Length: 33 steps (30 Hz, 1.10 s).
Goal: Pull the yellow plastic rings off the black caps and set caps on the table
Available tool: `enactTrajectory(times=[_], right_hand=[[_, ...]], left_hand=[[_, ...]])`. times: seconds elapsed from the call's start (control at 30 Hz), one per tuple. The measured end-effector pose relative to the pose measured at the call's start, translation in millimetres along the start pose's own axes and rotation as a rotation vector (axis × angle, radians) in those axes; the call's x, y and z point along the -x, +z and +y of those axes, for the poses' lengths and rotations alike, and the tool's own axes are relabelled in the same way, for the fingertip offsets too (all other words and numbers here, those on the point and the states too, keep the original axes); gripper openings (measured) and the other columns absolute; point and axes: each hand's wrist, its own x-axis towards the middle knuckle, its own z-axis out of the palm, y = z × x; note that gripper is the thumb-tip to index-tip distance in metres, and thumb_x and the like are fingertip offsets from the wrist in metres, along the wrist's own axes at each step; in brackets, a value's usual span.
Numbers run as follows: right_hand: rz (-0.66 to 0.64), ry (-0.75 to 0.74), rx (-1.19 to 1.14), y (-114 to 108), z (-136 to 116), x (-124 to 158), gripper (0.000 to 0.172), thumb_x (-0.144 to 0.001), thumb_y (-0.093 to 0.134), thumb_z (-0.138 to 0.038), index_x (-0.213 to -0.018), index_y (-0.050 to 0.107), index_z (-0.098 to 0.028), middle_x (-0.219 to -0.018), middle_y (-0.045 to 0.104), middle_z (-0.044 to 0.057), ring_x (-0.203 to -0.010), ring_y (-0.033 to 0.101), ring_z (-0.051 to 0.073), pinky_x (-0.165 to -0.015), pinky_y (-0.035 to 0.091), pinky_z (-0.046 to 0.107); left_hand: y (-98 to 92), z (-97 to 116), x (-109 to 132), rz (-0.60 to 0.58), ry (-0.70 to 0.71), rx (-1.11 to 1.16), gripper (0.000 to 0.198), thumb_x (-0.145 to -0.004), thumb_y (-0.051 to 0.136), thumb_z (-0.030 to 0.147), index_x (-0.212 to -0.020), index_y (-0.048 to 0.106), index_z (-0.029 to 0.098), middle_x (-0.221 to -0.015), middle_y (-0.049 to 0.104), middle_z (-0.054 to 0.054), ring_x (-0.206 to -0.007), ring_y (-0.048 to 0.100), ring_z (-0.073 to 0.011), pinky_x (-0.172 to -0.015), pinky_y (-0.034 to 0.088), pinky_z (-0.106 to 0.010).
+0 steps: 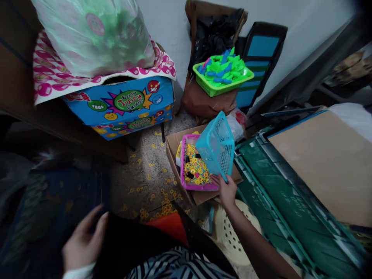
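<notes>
My right hand [228, 190] grips the near corner of a light blue plastic basket [218, 145], its fingers closed on the rim. The basket is tipped on its side, its open side facing up and right, over a pink basket [182, 170]. Small colourful beads, yellow rings and a few black pieces [197, 166] fill the pink basket, which sits on a cardboard box [173, 145]. Over my lap at lower left, my left hand [84, 240] is raised with thumb and fingers apart, holding nothing; it is slightly blurred.
Yellow rings [167, 205] lie scattered on the floor. A green basket [213, 91] of green and blue pieces stands behind. At left, a blue gum carton [128, 102] carries a large plastic bag [99, 38]. Green crates [279, 193] and a cream perforated stool [232, 232] are on the right.
</notes>
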Motion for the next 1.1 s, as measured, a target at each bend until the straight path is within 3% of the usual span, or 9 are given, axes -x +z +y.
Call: enactTrajectory(times=[0.1,0.17,0.27,0.37,0.5,0.8,1.03,1.1], right_hand=[[-0.067,0.045,-0.164,8,-9,32,0.039,-0.073,0.069,-0.053,-0.089,0.049,-0.023,-0.089,0.073,0.005,-0.081,0.073,0.024,-0.071,0.060,0.038],[-0.124,0.078,-0.248,13,-13,49,0.041,-0.073,0.071,-0.053,-0.090,0.047,-0.023,-0.091,0.074,0.006,-0.085,0.073,0.025,-0.076,0.060,0.041],[-0.229,0.137,-0.330,20,-14,70,0.043,-0.075,0.070,-0.054,-0.094,0.048,-0.023,-0.090,0.075,0.010,-0.087,0.073,0.027,-0.081,0.059,0.046],[-0.303,0.183,-0.372,25,-11,86,0.042,-0.078,0.067,-0.053,-0.100,0.050,-0.022,-0.091,0.075,0.011,-0.090,0.073,0.028,-0.083,0.058,0.046],[-0.323,0.189,-0.377,25,-5,95,0.038,-0.081,0.064,-0.052,-0.103,0.054,-0.022,-0.095,0.075,0.008,-0.090,0.073,0.027,-0.080,0.059,0.042],[-0.339,0.207,-0.390,20,-8,95,0.035,-0.077,0.070,-0.050,-0.093,0.056,-0.023,-0.092,0.075,0.007,-0.087,0.073,0.028,-0.080,0.059,0.043],[-0.289,0.200,-0.366,29,-9,104,0.037,-0.078,0.067,-0.054,-0.095,0.056,-0.023,-0.090,0.075,0.006,-0.086,0.072,0.027,-0.076,0.059,0.041],[-0.280,0.188,-0.351,32,-8,108,0.034,-0.081,0.065,-0.053,-0.097,0.057,-0.024,-0.093,0.074,0.005,-0.087,0.072,0.026,-0.078,0.059,0.040]], left_hand=[[60.2,43,6,-0.353,0.187,0.398,0.038,-0.080,0.061,0.048,-0.105,0.069,0.020,-0.111,0.070,-0.008,-0.105,0.064,-0.0277,-0.100,0.048,-0.045],[99.9,87,13,-0.569,0.239,0.682,0.053,-0.080,0.064,0.046,-0.125,0.059,0.018,-0.123,0.065,-0.012,-0.113,0.062,-0.0261,-0.102,0.048,-0.043],[145.9,146,19,-0.689,0.212,0.908,0.086,-0.070,0.076,0.043,-0.143,0.039,0.019,-0.144,0.047,-0.015,-0.125,0.053,-0.0271,-0.103,0.046,-0.043],[171.0,176,17,-0.854,0.187,0.895,0.080,-0.065,0.080,0.046,-0.134,0.052,0.018,-0.126,0.063,-0.010,-0.116,0.059,-0.0271,-0.105,0.045,-0.044],[176.3,177,15,-0.909,0.174,0.868,0.062,-0.070,0.072,0.059,-0.112,0.067,0.014,-0.109,0.071,-0.009,-0.103,0.065,-0.0263,-0.100,0.049,-0.042],[146.6,170,3,-1.063,0.204,0.768,0.068,-0.066,0.065,0.073,-0.095,0.071,0.012,-0.089,0.073,-0.011,-0.077,0.068,-0.0221,-0.072,0.056,-0.035],[166.9,175,6,-0.726,0.267,0.599,0.048,-0.078,0.058,0.062,-0.072,0.064,0.015,-0.069,0.066,-0.006,-0.074,0.062,-0.0207,-0.072,0.050,-0.031],[169.9,174,7,-0.685,0.282,0.570,0.049,-0.080,0.055,0.062,-0.070,0.063,0.016,-0.065,0.065,-0.006,-0.072,0.062,-0.0215,-0.072,0.050,-0.032]])
